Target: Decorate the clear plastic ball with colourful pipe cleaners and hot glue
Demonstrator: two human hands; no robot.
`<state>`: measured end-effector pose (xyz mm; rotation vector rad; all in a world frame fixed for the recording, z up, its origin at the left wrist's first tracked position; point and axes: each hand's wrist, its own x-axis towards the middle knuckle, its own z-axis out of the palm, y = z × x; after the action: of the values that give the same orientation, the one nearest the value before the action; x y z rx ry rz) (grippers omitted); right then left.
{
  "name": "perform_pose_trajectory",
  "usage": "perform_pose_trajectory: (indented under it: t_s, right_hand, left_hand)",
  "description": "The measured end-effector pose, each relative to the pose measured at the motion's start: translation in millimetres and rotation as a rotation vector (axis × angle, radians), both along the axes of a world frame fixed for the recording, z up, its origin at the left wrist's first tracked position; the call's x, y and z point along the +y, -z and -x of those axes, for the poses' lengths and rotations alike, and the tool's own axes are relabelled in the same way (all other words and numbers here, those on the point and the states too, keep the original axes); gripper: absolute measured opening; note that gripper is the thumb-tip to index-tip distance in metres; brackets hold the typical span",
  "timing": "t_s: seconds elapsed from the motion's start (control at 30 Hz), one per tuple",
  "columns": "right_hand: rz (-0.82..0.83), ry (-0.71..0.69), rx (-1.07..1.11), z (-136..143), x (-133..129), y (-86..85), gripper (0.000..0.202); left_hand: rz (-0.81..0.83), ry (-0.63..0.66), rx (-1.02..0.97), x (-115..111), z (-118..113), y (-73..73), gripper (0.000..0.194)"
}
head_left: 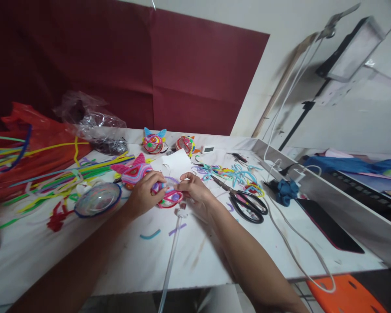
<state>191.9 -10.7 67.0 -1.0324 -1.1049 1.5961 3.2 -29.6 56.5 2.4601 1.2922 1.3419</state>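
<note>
My left hand (pixel 146 193) grips the left side of a round ornament (pixel 169 199) covered in pink, red and purple pipe cleaner, with an eye-like pattern on its front. On the other side, my right hand (pixel 194 188) pinches a thin purple pipe cleaner (pixel 172 179) that arches over the ornament's top. My fingers hide part of both. Just below stands the tip of a glue gun or similar white nozzle tool (pixel 182 213), too blurred to name surely, with a translucent stick running toward me. A pink-eared pipe-cleaner figure (pixel 135 171) lies behind my left hand.
Black-handled scissors (pixel 247 206) lie right of my right hand, near tangled pipe-cleaner scraps (pixel 244 174). A blue-rimmed clear dome (pixel 99 200) and long pipe cleaners (pixel 52 178) are at left. Two figures (pixel 154 142) stand at the back. A white cable (pixel 286 234) loops along the right.
</note>
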Motion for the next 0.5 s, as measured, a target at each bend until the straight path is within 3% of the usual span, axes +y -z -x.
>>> perform_pose_trajectory:
  t_s: [0.5]
  right_hand:
    - [0.006, 0.000, -0.009, -0.6, 1.0, 4.8, 0.052]
  left_hand:
    - [0.075, -0.007, 0.011, -1.4, 0.9, 2.3, 0.014]
